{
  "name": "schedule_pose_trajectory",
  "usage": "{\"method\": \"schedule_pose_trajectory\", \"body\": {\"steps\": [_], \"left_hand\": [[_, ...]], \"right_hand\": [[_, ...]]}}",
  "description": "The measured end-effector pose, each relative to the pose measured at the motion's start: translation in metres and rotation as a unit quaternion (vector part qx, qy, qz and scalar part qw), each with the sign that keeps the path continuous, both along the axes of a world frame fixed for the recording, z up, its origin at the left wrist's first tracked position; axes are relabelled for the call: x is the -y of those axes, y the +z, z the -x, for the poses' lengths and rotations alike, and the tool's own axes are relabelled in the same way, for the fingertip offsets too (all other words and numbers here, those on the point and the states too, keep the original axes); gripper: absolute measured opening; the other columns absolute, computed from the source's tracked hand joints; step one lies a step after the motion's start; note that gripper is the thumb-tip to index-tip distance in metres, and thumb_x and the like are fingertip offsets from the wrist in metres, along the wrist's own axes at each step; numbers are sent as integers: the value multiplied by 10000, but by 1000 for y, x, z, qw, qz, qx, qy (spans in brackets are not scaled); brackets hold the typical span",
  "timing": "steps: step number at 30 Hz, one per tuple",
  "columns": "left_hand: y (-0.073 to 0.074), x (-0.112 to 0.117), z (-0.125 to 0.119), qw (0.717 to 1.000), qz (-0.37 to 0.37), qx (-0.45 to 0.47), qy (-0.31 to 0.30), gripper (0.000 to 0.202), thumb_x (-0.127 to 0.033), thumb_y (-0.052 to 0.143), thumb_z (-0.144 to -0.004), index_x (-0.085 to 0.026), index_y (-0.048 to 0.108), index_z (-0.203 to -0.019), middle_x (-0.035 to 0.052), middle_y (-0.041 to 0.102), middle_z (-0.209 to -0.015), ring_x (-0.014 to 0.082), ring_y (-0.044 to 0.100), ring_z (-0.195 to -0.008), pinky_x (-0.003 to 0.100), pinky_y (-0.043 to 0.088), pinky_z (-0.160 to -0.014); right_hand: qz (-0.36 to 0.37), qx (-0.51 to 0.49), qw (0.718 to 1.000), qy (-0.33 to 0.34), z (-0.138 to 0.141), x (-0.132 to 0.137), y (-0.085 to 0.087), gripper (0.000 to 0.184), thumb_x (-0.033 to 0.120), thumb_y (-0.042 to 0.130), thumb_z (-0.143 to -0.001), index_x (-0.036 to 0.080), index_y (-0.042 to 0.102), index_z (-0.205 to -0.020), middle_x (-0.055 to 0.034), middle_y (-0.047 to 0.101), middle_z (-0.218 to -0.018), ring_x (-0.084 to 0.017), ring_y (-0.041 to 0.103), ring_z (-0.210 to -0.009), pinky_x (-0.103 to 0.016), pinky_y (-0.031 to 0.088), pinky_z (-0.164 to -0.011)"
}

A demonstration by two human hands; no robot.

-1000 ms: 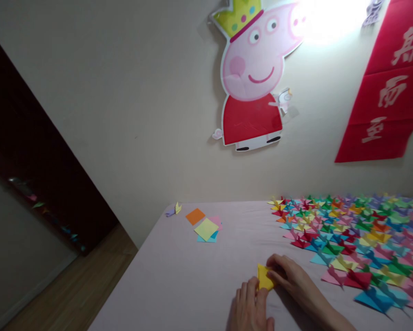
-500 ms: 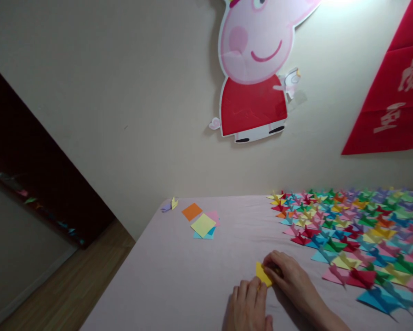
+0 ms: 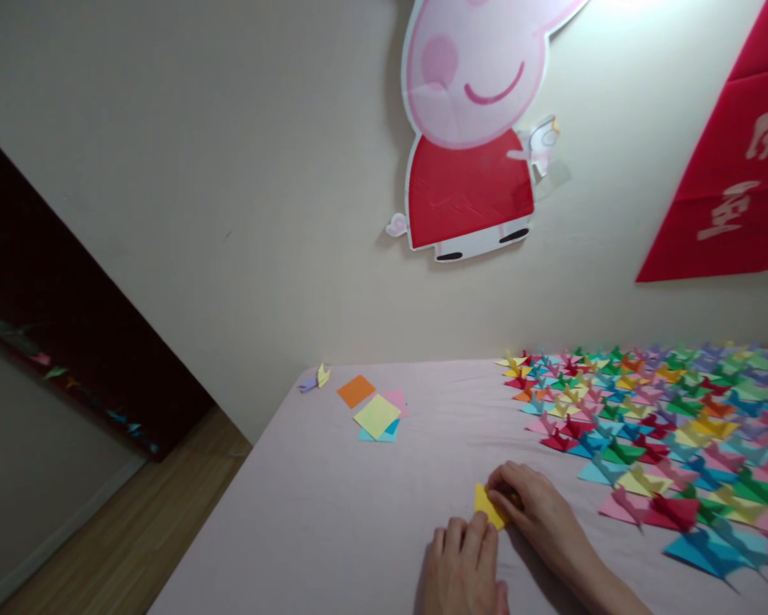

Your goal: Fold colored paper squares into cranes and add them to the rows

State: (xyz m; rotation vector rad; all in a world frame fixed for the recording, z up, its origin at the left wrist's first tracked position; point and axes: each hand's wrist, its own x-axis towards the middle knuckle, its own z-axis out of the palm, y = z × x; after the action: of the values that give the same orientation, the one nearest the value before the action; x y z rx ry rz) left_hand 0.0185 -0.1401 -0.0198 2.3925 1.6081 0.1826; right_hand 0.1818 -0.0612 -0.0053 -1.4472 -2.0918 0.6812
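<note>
A small yellow piece of origami paper [image 3: 489,509] lies on the table in front of me, and it looks folded. My right hand [image 3: 537,512] pinches its right side between thumb and fingers, which hide that part. At its lower left edge, the fingertips of my left hand [image 3: 464,564] rest on the paper. The left fingers lie nearly flat, slightly apart, against the pink-covered table.
Loose paper squares, including an orange one [image 3: 356,391] and a pale yellow one [image 3: 377,417], lie farther back. Rows of folded paper cranes [image 3: 640,483] cover the table's right side. Two small folded pieces [image 3: 313,380] sit at the far left corner, near the wall [image 3: 261,213].
Both hands stay at the yellow paper in nearly the same pose. The whole view has shifted very slightly.
</note>
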Motion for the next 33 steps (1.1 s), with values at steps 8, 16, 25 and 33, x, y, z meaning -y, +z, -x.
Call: {"method": "schedule_pose_trajectory", "body": {"steps": [8,16,25,33], "left_hand": [[-11,0,2,995,-92,-19,-24,562,-494,593,-914,-239,518,-1409,57,570,-1415,297,591,-1059,438,543,-851],[-6,-3,0,993,-109,-43,-31,534,-511,579,-918,-219,558,-1365,59,563,-1422,293,593,-1031,440,546,-834],[-2,-4,-2,994,-91,-56,-31,522,-506,524,-949,-212,552,-1379,50,559,-1427,296,580,-1043,465,532,-864],[-3,-1,-4,994,-98,-39,-18,528,-485,547,-936,-225,538,-1396,43,558,-1427,296,556,-1063,461,492,-903]], "right_hand": [[-12,6,1000,-4,2,1,1,138,262,509,-860,222,616,-783,-49,701,-810,-238,619,-788,-360,432,-743],[-29,13,999,-4,3,0,-3,154,258,491,-876,221,612,-788,-53,697,-816,-237,619,-793,-362,432,-745],[3,7,1000,30,-5,6,12,131,229,570,-767,226,651,-871,-53,662,-972,-235,606,-924,-355,463,-827],[2,24,1000,20,-7,8,15,217,211,579,-719,234,639,-926,-62,661,-990,-257,583,-929,-384,451,-832]]}}
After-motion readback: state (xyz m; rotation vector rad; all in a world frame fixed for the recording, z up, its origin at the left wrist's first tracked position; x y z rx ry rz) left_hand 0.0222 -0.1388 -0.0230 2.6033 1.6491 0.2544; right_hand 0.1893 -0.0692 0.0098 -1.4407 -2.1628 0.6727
